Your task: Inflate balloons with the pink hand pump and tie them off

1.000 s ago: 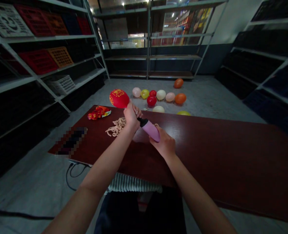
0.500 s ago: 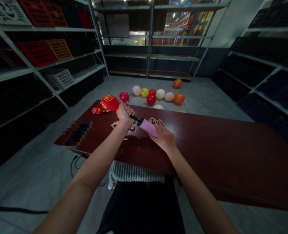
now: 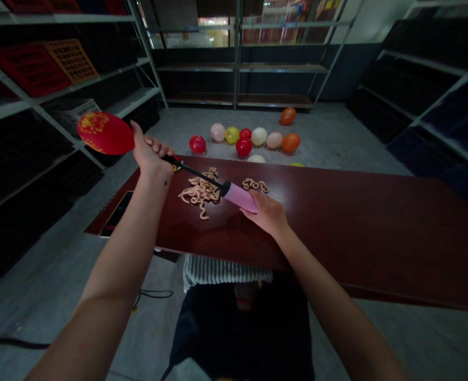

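Note:
A hand balloon pump with a pink barrel [image 3: 239, 196] and a long black rod [image 3: 200, 173] slants across the space above the table. My right hand [image 3: 268, 211] is wrapped round the barrel. My left hand [image 3: 149, 152] is closed round the pump's black far end, with the neck of a red balloon [image 3: 106, 132] at its fingers. Gold print covers the balloon's rounded end, which points left. Below the rod lies a tangled heap of beige, twisted long balloons [image 3: 200, 190]. A smaller beige bunch [image 3: 255, 184] rests to the right of it.
A dark red-brown table [image 3: 360, 222] stretches to the right. On its left end lies a phone [image 3: 117, 214]. Several inflated balloons, among them an orange one [image 3: 291, 142], sit on the floor beyond. Metal shelves [image 3: 237, 69] with crates stand around. Cables [image 3: 154, 293] lie below.
My left hand has moved left and up, away from the right hand, drawing out the pump's rod. The balloon went with it and looks larger. The beige heap is now uncovered.

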Demonstrator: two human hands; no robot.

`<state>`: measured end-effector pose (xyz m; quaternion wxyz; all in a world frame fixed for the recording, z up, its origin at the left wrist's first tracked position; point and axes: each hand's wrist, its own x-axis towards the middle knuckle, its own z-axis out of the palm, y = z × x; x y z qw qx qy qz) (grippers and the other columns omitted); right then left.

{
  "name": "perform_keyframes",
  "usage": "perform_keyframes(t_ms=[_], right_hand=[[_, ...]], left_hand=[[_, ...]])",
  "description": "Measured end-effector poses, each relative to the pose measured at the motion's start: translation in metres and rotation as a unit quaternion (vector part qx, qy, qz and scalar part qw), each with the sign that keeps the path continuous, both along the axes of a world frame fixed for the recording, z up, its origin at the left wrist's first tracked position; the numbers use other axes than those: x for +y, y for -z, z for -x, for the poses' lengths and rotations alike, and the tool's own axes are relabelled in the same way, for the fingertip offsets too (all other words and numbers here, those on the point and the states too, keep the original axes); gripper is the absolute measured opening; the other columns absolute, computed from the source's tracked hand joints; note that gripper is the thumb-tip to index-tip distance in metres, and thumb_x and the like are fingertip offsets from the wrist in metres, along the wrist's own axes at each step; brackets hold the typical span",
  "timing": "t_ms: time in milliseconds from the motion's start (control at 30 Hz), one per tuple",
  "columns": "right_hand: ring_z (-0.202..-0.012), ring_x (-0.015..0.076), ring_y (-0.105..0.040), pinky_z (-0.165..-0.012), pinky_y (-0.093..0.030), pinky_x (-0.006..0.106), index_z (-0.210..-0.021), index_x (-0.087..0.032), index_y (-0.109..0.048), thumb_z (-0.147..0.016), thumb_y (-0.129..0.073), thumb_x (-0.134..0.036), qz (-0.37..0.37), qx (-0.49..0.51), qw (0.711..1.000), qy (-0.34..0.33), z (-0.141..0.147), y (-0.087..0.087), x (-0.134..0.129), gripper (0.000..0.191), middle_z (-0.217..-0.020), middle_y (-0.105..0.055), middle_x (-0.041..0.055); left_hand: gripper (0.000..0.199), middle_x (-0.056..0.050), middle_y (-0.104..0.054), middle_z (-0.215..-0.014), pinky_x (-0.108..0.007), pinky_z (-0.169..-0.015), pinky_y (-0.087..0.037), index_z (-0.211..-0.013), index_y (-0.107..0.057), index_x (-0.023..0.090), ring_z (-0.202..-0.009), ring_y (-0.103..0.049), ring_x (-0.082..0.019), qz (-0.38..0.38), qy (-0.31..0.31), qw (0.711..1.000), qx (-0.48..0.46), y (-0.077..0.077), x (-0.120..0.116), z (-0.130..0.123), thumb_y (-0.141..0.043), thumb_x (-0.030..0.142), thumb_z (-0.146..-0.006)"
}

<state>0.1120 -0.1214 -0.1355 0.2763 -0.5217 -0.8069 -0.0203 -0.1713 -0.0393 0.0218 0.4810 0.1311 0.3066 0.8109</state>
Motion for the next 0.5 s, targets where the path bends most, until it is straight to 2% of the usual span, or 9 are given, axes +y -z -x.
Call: perform_keyframes(t_ms=[200, 333, 500], right_hand=[[-0.109, 0.03, -0.071, -0.09, -0.057, 0.042, -0.134, -0.02, -0.059, -0.087, -0.069, -0.039, 0.006, 0.043, 0.997, 0.06, -0.009, 0.001, 0.005, 0.052, -0.131, -0.069, 0.0133], [-0.113, 0.0299, -0.07, -0.092, -0.058, 0.042, -0.138, -0.021, -0.056, -0.085, -0.071, -0.038, 0.018, 0.064, 0.996, 0.065, -0.01, 0.003, 0.007, 0.058, -0.138, -0.066, 0.0117], [-0.118, 0.0298, -0.068, -0.095, -0.058, 0.044, -0.142, -0.023, -0.052, -0.088, -0.067, -0.04, 0.03, 0.097, 0.992, 0.071, -0.01, 0.001, 0.009, 0.059, -0.145, -0.061, 0.0095]], left_hand=[[0.057, 0.005, -0.021, -0.043, -0.026, -0.041, -0.022, -0.061, -0.023, 0.02, -0.036, -0.022, -0.01, -0.021, -0.024, 0.999, 0.039, -0.006, 0.002, -0.039, -0.044, 0.05, -0.105], [0.055, 0.006, -0.02, -0.045, -0.025, -0.041, -0.022, -0.062, -0.023, 0.021, -0.036, -0.02, -0.009, -0.013, 0.002, 0.999, 0.052, -0.008, 0.004, -0.071, -0.041, 0.044, -0.107], [0.056, 0.007, -0.018, -0.044, -0.025, -0.04, -0.018, -0.059, -0.024, 0.021, -0.034, -0.018, -0.007, -0.008, 0.056, 0.997, 0.055, 0.012, 0.002, -0.129, -0.042, 0.042, -0.108]])
